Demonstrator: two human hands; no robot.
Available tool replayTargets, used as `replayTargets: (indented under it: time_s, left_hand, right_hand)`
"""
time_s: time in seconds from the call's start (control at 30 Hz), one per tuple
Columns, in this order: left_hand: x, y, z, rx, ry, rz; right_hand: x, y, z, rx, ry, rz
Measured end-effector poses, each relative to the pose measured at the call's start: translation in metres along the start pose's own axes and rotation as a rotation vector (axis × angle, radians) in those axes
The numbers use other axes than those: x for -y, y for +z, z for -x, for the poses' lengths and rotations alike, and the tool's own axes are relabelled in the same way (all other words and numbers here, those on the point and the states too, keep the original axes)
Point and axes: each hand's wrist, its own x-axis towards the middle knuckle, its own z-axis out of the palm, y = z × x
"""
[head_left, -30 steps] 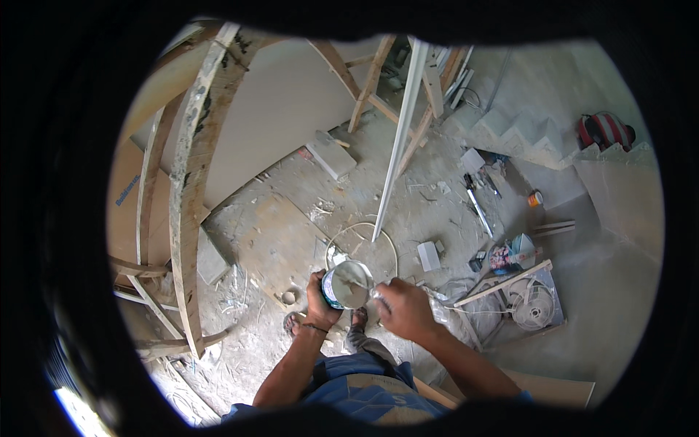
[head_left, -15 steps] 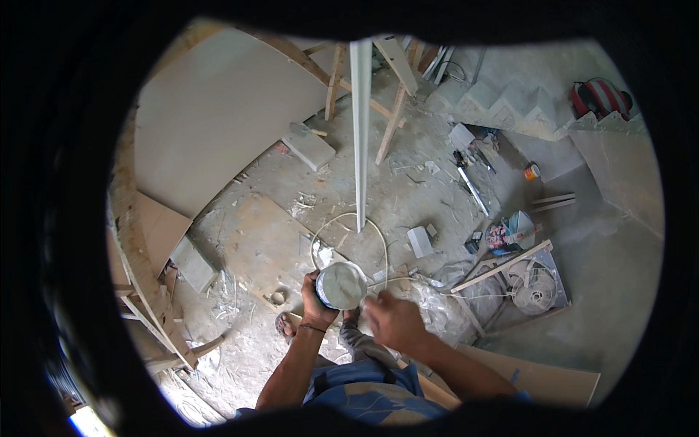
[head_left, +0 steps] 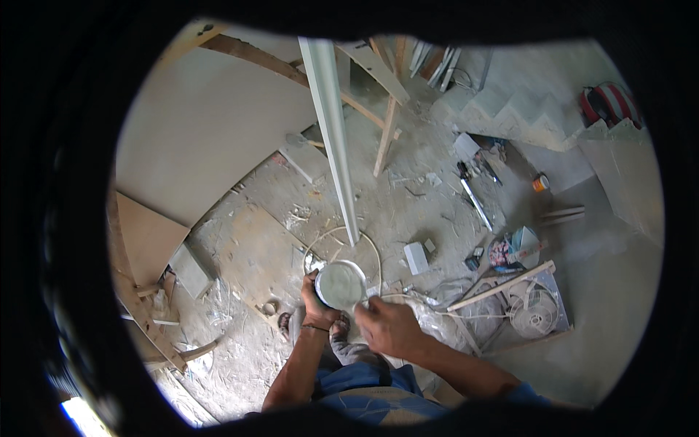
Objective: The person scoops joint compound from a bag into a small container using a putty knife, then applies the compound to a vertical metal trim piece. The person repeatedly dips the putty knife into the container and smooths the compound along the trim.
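Observation:
A small round tub [head_left: 341, 285] with a pale rim is in front of my body, its top facing up. Smooth grey-white paste fills what shows of its inside. My left hand [head_left: 317, 307] is wrapped round the tub's left side and supports it from below. Close to the tub's right rim is my right hand [head_left: 392, 328], its fingers curled together. Whatever those fingers grip, if anything, is hidden. A pale cable loop [head_left: 379, 255] lies on the floor just beyond the tub.
A tall white metal profile [head_left: 331, 138] rises beyond the tub, beside wooden trestle legs [head_left: 387, 138]. Large boards [head_left: 218, 116] lean at left. To the right are a fan [head_left: 534, 309], plastic sheeting [head_left: 437, 328] and a long tool [head_left: 477, 202]. Scraps litter the floor.
My right hand has come down and slightly left, beside the tub's rim. My left hand keeps its hold on the tub. The view has shifted, so the profile now slants.

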Motion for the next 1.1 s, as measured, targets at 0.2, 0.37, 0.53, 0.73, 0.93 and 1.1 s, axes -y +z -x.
replayTargets:
  time_s: [0.2,0.37,0.53,0.73,0.93,1.1]
  left_hand:
    - [-0.009,0.024,-0.028,-0.039,0.07,0.047]
    - [-0.031,0.044,-0.063,-0.065,0.117,0.044]
    - [-0.059,0.061,-0.106,-0.082,0.05,0.036]
    - [-0.091,0.069,-0.135,-0.038,0.06,0.03]
    - [-0.102,0.064,-0.146,-0.001,0.35,0.053]
    - [-0.088,0.063,-0.164,-0.041,0.45,0.077]
  right_hand:
    - [-0.032,-0.01,-0.037,-0.057,0.011,-0.023]
    - [-0.066,-0.026,-0.093,-0.054,-0.099,-0.09]
    - [-0.065,-0.048,-0.149,0.263,-0.249,0.079]
    - [-0.098,-0.063,-0.257,0.214,-0.458,0.342]
    - [-0.115,-0.046,-0.274,0.61,0.185,0.127]
    - [-0.113,-0.051,-0.291,1.091,0.35,-0.108]
